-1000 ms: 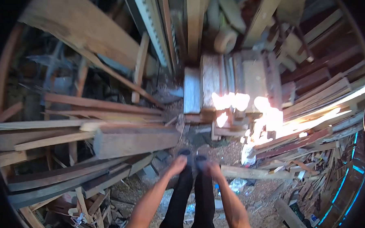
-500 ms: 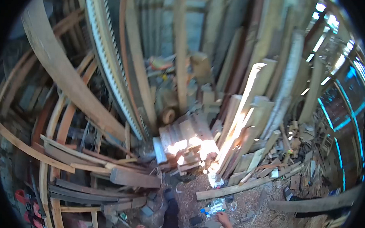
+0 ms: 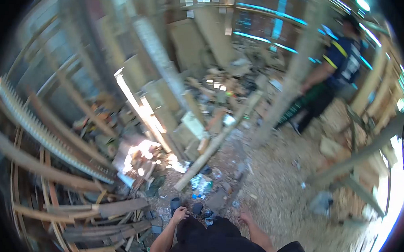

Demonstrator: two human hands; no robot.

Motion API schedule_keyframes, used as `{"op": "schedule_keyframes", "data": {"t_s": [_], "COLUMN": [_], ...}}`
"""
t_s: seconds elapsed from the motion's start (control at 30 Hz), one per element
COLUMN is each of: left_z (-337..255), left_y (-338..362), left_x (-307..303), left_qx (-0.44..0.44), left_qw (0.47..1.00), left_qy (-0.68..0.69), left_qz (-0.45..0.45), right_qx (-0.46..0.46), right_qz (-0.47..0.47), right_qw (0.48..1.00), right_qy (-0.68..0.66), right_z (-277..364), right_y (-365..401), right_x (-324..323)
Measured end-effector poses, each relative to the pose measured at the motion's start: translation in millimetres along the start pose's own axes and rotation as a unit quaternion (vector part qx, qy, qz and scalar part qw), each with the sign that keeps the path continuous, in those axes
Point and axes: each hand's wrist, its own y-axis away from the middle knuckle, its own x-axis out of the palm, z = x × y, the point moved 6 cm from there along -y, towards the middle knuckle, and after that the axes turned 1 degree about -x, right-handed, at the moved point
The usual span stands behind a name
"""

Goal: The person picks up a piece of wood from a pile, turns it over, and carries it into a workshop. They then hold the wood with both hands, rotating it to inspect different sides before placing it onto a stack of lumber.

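Note:
My left hand (image 3: 180, 214) hangs beside my dark-clothed left leg, its fingers loosely bent and slightly apart, with nothing visible in it. Out to the right of my legs is my right hand (image 3: 246, 218), somewhat blurred, fingers loosely apart and nothing seen in them. Both hands are above the chip-covered ground. Ahead of my feet lies a crumpled shiny plastic wrapper (image 3: 201, 185) with blue parts. A long wooden beam (image 3: 219, 147) lies on the ground just beyond it.
Curved-looking planks (image 3: 122, 207) are stacked at the left. Sunlit boards (image 3: 142, 107) lean ahead, with wood scraps (image 3: 221, 88) behind. An upright post (image 3: 287, 91) stands at the right, near another person (image 3: 340, 64) in dark clothes. A slanting timber (image 3: 358, 157) crosses the right side.
My view has swung to the right, so the leaning boards shift left and the other person comes into full view. My left hand shows more fully beside my leg.

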Motion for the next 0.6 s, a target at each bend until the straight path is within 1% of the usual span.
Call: {"op": "schedule_keyframes", "data": {"t_s": [0.03, 0.07, 0.13, 0.17, 0.2, 0.27, 0.3, 0.33, 0.37, 0.4, 0.43, 0.47, 0.53, 0.57, 0.6], "left_z": [-14.9, -21.5, -41.1, -51.5, -54.6, -63.1, -61.4, -64.6, -69.7, -73.7, -67.6, -66.3, -61.1, -59.5, -58.4], "left_y": [7.7, 7.0, -3.6, -5.9, -12.0, -27.2, -32.8, -30.4, -25.3, -23.6, -40.4, -46.3, -55.6, -53.9, -54.1], "left_x": [29.4, 52.2, 99.4, 120.6, 142.0, 177.2, 195.6, 215.3, 234.0, 251.8, 264.2, 280.6, 316.6, 338.8, 362.0], "left_qx": [-0.003, -0.004, 0.037, 0.068, 0.069, 0.102, 0.061, 0.062, 0.048, 0.034, 0.032, 0.032, 0.012, -0.021, -0.022], "left_qw": [0.999, 0.996, 0.983, 0.974, 0.960, 0.903, 0.905, 0.885, 0.883, 0.882, 0.877, 0.862, 0.818, 0.804, 0.777], "left_qy": [-0.026, -0.064, -0.142, -0.180, -0.222, -0.391, -0.383, -0.418, -0.420, -0.420, -0.420, -0.443, -0.515, -0.527, -0.569], "left_qz": [0.037, 0.064, 0.107, 0.118, 0.156, 0.147, 0.175, 0.198, 0.205, 0.210, 0.229, 0.245, 0.255, 0.276, 0.270], "right_qx": [-0.070, -0.127, -0.110, -0.076, -0.050, -0.064, -0.052, -0.026, -0.001, 0.008, 0.002, -0.004, 0.023, 0.042, 0.052], "right_qz": [-0.017, -0.037, -0.115, -0.168, -0.216, -0.281, -0.302, -0.294, -0.284, -0.297, -0.306, -0.315, -0.326, -0.327, -0.338], "right_qw": [0.986, 0.945, 0.956, 0.983, 0.943, 0.911, 0.891, 0.893, 0.897, 0.880, 0.852, 0.822, 0.792, 0.779, 0.763], "right_qy": [0.151, 0.298, 0.246, 0.000, -0.247, -0.295, -0.334, -0.338, -0.339, -0.370, -0.425, -0.475, -0.516, -0.533, -0.549], "right_z": [2.2, 7.6, -18.1, -27.2, -31.0, -66.3, -80.9, -91.6, -105.5, -122.9, -144.5, -163.3, -189.1, -203.3, -217.7], "right_y": [35.0, 66.3, 100.0, 133.0, 167.3, 185.0, 199.5, 217.1, 229.9, 237.1, 235.2, 235.4, 252.5, 260.0, 267.8], "right_x": [-20.7, -40.9, -84.7, -101.1, -107.7, -128.9, -137.9, -142.4, -143.7, -143.4, -140.2, -140.7, -144.2, -146.1, -150.2]}}
